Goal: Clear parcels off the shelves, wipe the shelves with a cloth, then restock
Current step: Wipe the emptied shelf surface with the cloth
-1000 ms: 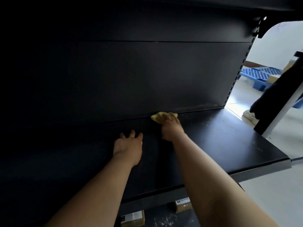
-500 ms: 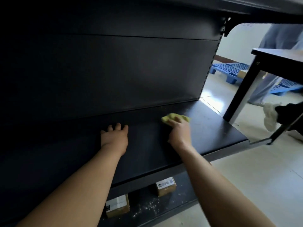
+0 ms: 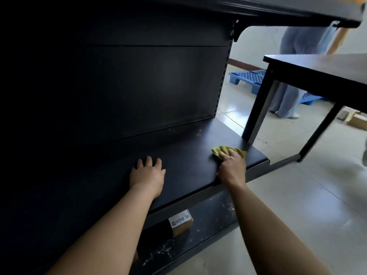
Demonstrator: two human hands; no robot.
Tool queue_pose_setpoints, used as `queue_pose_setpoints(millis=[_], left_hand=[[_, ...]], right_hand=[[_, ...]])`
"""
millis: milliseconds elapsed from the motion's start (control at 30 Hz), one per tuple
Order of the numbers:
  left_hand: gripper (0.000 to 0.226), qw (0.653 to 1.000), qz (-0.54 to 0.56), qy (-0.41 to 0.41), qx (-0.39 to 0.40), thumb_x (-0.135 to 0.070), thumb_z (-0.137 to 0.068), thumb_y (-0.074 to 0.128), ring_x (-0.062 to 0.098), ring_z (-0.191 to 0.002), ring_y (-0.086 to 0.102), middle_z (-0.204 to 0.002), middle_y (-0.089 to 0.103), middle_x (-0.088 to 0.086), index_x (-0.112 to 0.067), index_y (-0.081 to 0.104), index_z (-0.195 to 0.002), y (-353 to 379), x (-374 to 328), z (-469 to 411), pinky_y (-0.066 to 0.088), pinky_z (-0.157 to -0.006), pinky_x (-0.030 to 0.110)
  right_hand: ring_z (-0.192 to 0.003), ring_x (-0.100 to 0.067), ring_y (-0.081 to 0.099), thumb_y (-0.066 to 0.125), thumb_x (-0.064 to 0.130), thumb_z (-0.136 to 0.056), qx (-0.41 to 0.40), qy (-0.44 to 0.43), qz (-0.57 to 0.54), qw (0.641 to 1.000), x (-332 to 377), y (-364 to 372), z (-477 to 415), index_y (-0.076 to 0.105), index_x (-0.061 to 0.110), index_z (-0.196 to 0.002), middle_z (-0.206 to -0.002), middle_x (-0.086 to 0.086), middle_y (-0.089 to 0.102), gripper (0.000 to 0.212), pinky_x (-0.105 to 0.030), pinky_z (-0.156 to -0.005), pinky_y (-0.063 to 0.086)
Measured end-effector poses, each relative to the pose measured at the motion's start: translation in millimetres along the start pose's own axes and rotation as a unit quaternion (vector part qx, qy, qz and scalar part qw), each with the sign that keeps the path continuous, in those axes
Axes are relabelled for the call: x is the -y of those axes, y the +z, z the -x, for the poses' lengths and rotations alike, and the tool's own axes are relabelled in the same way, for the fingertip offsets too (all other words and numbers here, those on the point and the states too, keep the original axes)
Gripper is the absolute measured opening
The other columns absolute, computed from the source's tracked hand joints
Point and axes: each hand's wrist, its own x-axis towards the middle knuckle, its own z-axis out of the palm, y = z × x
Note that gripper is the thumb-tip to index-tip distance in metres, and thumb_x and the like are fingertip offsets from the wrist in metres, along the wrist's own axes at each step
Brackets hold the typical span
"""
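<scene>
A black metal shelf (image 3: 184, 155) runs across the middle of the head view with no parcels on it. My right hand (image 3: 231, 167) presses a yellow cloth (image 3: 220, 150) flat onto the shelf near its right front corner, fingers lying over the cloth. My left hand (image 3: 148, 173) rests palm down on the shelf further left, fingers spread and holding nothing. A brown parcel (image 3: 181, 223) with a white label sits on the dusty bottom shelf (image 3: 208, 219) below.
A dark table (image 3: 317, 70) stands to the right, its legs close to the shelf end. A person in light blue trousers (image 3: 290, 92) stands behind it. Blue pallets (image 3: 248, 78) and cardboard boxes (image 3: 355, 119) lie on the tiled floor (image 3: 297, 195).
My right hand has slid the cloth from the back middle of the shelf to its right front corner. My left hand stays flat on the shelf. The view has swung to the right.
</scene>
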Motion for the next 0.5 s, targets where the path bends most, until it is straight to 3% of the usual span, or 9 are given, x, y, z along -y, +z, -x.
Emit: queue_pose_setpoints(millis=[167,267,300,333,400,500], left_hand=[[0.052,1.0,0.017,-0.001,-0.003,-0.041,-0.103,0.016,0.034,-0.145,0.008,-0.16,0.005,0.009,-0.025,0.01,-0.152,-0.5,-0.6,-2.5,0.02,-0.116,0.047],[0.052,0.999,0.035,-0.007,0.0,-0.039,-0.103,0.017,0.033,-0.146,0.005,-0.16,0.003,0.008,-0.026,0.009,-0.152,-0.9,-3.4,-1.5,0.016,-0.117,0.047],[0.052,0.999,0.037,-0.009,0.003,-0.039,-0.103,0.017,0.033,-0.146,0.004,-0.16,0.003,0.008,-0.026,0.008,-0.152,-1.1,-4.8,-0.4,0.015,-0.117,0.047],[0.052,0.999,0.038,-0.013,0.007,-0.038,-0.103,0.017,0.033,-0.146,0.004,-0.16,0.002,0.008,-0.026,0.008,-0.152,-1.4,-6.3,0.7,0.015,-0.117,0.047],[0.051,0.999,0.034,-0.023,0.009,-0.037,-0.104,0.017,0.032,-0.147,0.004,-0.16,0.002,0.007,-0.026,0.007,-0.152,-2.8,-9.1,1.5,0.015,-0.117,0.046],[0.051,0.999,0.023,-0.028,-0.01,-0.029,-0.104,0.025,0.029,-0.147,0.007,-0.16,0.006,0.007,-0.027,0.009,-0.152,-4.2,-14.0,-1.5,0.016,-0.117,0.045]], right_hand=[[-0.124,-0.025,0.05,0.053,-0.007,-0.082,-0.095,0.09,-0.108,0.986,-43.5,-27.3,4.5,0.068,0.016,-0.12,-0.134,-0.005,0.055,0.047,-0.033,-0.109,0.036],[-0.113,-0.016,0.058,0.06,-0.004,-0.081,-0.083,0.03,-0.176,0.98,3.9,-26.9,4.2,0.071,0.018,-0.112,-0.123,0.001,0.06,0.039,-0.009,-0.091,0.043],[-0.112,-0.013,0.057,0.065,0.002,-0.08,-0.053,-0.013,-0.19,0.98,23.7,-20.0,6.0,0.073,0.021,-0.106,-0.124,0.0,0.06,0.034,-0.012,-0.088,0.045],[-0.117,-0.014,0.054,0.068,0.006,-0.079,-0.028,-0.071,-0.191,0.979,41.7,-10.0,5.9,0.073,0.023,-0.107,-0.13,-0.001,0.058,0.033,-0.022,-0.095,0.045],[-0.134,-0.021,0.038,0.068,0.008,-0.079,0.052,-0.186,-0.121,0.974,68.6,9.6,8.5,0.065,0.025,-0.124,-0.144,-0.003,0.046,0.048,-0.033,-0.114,0.026],[-0.145,-0.018,0.018,0.064,0.011,-0.082,0.114,-0.194,-0.062,0.972,70.1,18.6,-8.8,0.044,0.031,-0.143,-0.157,0.002,0.026,0.067,-0.032,-0.12,0.01]])
